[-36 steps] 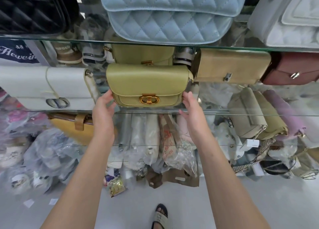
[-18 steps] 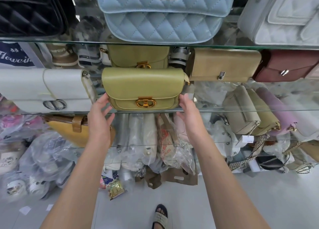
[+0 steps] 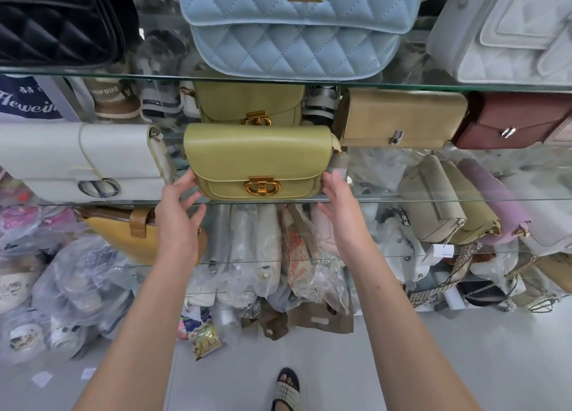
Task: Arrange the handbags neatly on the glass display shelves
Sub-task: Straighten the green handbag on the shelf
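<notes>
A white handbag (image 3: 83, 159) is seen at the left of the middle glass shelf (image 3: 433, 197). The olive-green handbag (image 3: 260, 159) stands upright at the shelf's front edge, flanked by the left hand (image 3: 179, 212) and right hand (image 3: 340, 206), both held open with fingers spread, fingertips at its lower corners. A tan handbag (image 3: 402, 118) lies further right.

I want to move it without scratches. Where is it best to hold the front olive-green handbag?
Probably grip the olive-green handbag by its two short ends, coming from the front with a hand on each side. It stands upright at the shelf edge, ends free, clasp facing forward.
</notes>
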